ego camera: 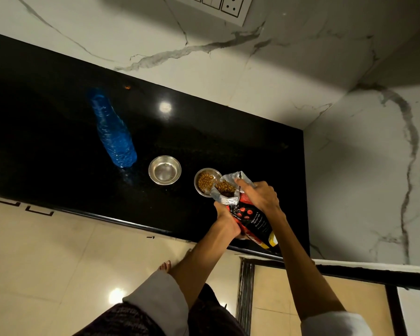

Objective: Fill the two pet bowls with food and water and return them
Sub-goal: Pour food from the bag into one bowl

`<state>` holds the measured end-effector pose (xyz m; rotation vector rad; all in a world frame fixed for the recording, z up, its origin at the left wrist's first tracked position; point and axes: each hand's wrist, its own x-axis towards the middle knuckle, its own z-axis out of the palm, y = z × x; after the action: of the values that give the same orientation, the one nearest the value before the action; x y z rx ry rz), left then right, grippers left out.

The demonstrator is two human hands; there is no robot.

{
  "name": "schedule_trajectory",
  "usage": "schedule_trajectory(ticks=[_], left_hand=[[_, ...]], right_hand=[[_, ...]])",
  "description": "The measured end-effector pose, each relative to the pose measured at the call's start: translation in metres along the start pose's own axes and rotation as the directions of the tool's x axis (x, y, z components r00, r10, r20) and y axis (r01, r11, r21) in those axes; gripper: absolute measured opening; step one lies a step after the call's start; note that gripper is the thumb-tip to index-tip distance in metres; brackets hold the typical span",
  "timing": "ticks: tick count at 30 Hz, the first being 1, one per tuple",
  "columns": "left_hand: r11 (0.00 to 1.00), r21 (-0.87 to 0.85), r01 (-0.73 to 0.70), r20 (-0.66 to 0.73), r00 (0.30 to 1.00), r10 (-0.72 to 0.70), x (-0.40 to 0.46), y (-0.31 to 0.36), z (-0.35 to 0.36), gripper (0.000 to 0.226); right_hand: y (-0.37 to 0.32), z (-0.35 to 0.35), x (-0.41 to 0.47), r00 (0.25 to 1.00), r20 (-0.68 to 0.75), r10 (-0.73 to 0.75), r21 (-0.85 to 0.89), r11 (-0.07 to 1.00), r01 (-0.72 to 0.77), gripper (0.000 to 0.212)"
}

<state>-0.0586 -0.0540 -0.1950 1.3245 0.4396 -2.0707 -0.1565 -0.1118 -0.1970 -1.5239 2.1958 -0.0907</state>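
Note:
Two small steel bowls stand on the black counter (58, 151). The left bowl (165, 170) looks to hold clear water. The right bowl (205, 181) holds brown kibble. A black and red pet food bag (250, 220) is tilted with its open foil mouth over the right bowl's rim, kibble showing at the opening. My left hand (226, 220) grips the bag's lower left side. My right hand (260, 195) holds the bag's upper edge near the mouth. A blue plastic water bottle (113, 132) stands left of the bowls.
A marble wall closes the counter at the back and right, with a switch plate (218, 6) high up. The counter's front edge runs diagonally above beige floor tiles, where my bare foot (165, 266) shows. A dark-framed cabinet front (246, 299) sits below the counter's right end.

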Motion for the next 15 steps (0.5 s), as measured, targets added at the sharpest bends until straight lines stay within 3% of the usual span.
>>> schedule_trajectory(ticks=[7,15], left_hand=[[1.000,0.006,0.004,0.012,1.000,-0.004,-0.0033,-0.0011,-0.0005,0.102],[1.000,-0.016,0.016,0.020,1.000,-0.016,-0.0002,-0.0021,-0.0021,0.105]], right_hand=[[0.0017,-0.0011,-0.0021,1.000,-0.005,-0.013,0.020,1.000,0.013,0.063],[0.0007,-0.0009,-0.0036,1.000,-0.017,0.021,0.048,0.999,-0.020,0.072]])
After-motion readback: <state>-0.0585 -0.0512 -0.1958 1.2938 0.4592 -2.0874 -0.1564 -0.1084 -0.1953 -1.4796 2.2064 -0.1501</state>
